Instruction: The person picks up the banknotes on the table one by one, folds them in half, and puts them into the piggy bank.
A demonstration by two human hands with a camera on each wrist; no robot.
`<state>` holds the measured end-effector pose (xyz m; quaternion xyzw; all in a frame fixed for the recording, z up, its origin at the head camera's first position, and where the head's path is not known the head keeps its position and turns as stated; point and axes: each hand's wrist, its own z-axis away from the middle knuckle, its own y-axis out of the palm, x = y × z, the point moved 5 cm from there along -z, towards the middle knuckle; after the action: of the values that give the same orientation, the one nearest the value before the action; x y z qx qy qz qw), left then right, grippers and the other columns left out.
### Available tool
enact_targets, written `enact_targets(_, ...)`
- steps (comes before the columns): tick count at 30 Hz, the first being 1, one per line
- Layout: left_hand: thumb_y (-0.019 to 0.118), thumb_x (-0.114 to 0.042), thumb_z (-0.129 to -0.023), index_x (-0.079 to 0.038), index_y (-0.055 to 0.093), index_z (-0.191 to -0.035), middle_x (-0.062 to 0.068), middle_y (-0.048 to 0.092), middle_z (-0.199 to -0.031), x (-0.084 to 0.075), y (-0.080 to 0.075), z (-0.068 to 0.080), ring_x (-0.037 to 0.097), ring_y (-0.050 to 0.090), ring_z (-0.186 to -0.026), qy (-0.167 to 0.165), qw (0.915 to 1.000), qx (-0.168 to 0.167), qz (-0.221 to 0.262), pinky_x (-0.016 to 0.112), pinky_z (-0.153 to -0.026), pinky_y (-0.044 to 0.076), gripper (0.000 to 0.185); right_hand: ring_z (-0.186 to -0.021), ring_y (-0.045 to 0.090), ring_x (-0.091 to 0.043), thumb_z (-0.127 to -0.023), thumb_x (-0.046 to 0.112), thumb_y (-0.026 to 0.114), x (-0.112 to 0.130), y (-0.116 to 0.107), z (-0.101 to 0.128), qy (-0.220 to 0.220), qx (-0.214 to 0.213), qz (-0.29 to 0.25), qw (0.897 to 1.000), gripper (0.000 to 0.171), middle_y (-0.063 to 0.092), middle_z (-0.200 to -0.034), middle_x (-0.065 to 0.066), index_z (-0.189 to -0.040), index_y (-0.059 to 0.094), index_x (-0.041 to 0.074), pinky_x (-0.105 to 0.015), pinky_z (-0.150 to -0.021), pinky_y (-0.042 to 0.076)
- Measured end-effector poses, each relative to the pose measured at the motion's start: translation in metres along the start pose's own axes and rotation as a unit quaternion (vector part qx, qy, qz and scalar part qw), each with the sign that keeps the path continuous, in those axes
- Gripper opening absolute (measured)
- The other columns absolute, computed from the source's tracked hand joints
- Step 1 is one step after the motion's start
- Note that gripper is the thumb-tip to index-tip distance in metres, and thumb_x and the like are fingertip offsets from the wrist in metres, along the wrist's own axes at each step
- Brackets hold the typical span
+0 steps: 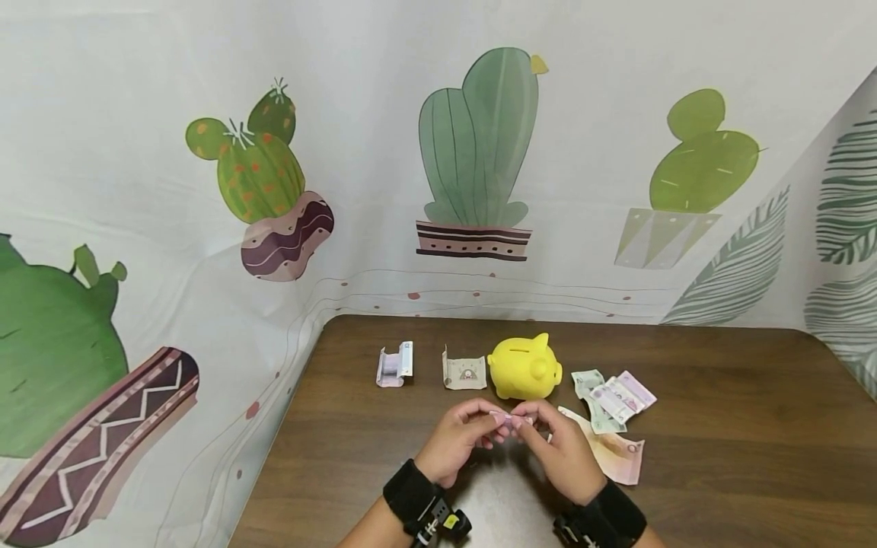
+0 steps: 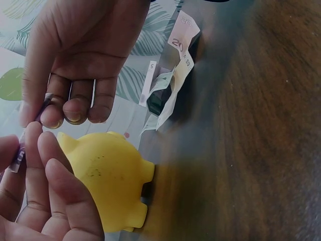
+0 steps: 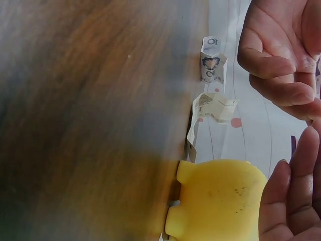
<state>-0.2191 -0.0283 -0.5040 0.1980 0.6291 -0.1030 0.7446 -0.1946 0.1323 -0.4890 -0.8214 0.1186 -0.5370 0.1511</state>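
Note:
A small folded purplish banknote (image 1: 509, 419) is pinched between both hands, just in front of the yellow piggy bank (image 1: 524, 369). My left hand (image 1: 460, 440) grips its left end with thumb and fingertips. At the other end, my right hand (image 1: 563, 455) does the same. In the left wrist view, narrow strips of the folded banknote (image 2: 19, 158) show between the fingers, the rest covered by them. The piggy bank stands upright, its slot on top and snout to the right.
Left of the piggy bank lie a creased bluish-purple banknote (image 1: 393, 365) and a creased tan banknote (image 1: 467, 374). To its right, a purple banknote (image 1: 623, 396) overlaps a green one (image 1: 604, 420). An orange-pink 20 banknote (image 1: 620, 457) lies nearer, partly behind the right hand. A printed cloth (image 1: 370, 190) hangs behind the table.

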Motion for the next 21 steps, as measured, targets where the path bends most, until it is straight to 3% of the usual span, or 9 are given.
enact_targets(12,0.062,-0.021,-0.098,0.006,0.066,-0.113,-0.007,0.071,-0.085,0.008,-0.003,-0.004,0.007,0.064,-0.077,-0.012,0.9997,-0.004,0.019,0.023,-0.071,0.050,0.031,-0.078,0.064,-0.005,-0.098,0.014,0.066,-0.002,-0.005,-0.003,0.012,-0.003,0.018,1.000,0.008,0.069,-0.083,0.010,-0.101,0.067,0.021,-0.024,-0.067,0.052)
enact_targets(21,0.062,-0.017,-0.098,0.007,0.067,-0.113,-0.008,0.071,-0.084,0.011,-0.005,-0.004,0.007,0.065,-0.077,-0.013,0.9996,-0.009,0.021,0.023,-0.072,0.051,0.029,-0.073,0.056,0.001,-0.097,0.017,0.067,-0.003,-0.005,-0.004,0.010,-0.002,0.048,0.999,0.008,0.066,-0.081,0.014,-0.099,0.066,0.025,-0.021,-0.061,0.046)
